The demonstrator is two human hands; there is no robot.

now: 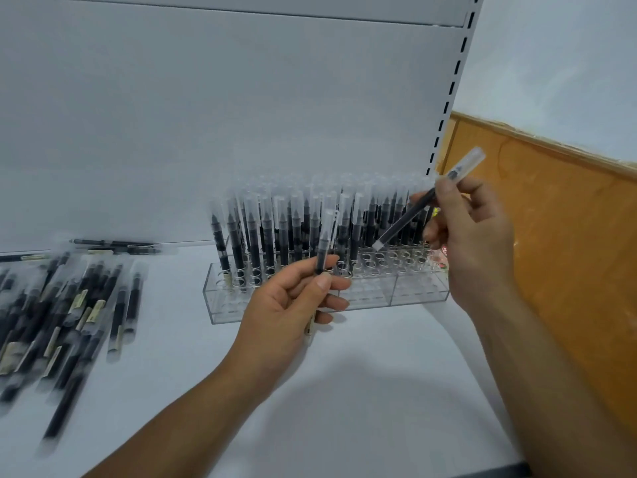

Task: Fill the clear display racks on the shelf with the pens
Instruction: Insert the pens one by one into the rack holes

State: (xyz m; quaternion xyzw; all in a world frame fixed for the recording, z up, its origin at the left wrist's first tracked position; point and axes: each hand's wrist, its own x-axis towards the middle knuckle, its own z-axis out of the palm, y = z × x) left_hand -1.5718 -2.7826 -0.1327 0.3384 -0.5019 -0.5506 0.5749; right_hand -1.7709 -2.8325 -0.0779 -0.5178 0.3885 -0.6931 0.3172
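On the white shelf, against its back panel, I log the following.

- Clear display rack: one, standing just in front of the panel. Racked pens stand upright, caps up, across its left side and rear rows. The front holes at its right show as bare rings.
- Left hand: thumb and forefinger pinch one upright pen, cap up, just in front of the rack's middle.
- Right hand: fingers grip a tilted pen, cap up and to the right, lower end above the rack's right-hand holes.
- Loose pens: a blurred heap lying flat at the shelf's left, well apart from the rack.
- Wooden panel: to the right of the shelf.
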